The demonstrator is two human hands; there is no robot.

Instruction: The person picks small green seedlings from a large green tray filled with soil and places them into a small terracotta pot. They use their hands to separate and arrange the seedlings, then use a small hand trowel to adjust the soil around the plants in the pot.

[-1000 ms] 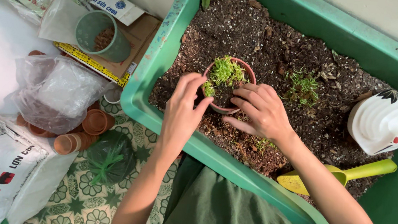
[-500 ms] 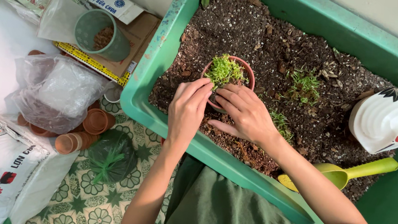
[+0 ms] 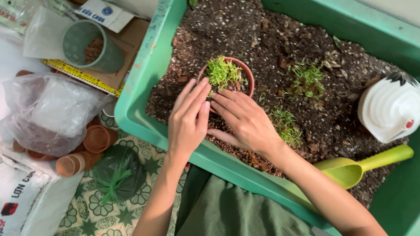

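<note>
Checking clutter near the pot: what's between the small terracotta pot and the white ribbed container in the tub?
In the head view, between the terracotta pot and the white container lies dark soil with a small green seedling clump; nothing else.

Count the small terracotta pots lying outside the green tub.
3 clearly: terracotta pots and on the patterned floor beside the clear plastic bag. More rims show under that bag, count unclear.

Bright, even daylight, soft shadows, sharp focus, overexposed glare at the left edge, mild wide-angle distortion.
</note>
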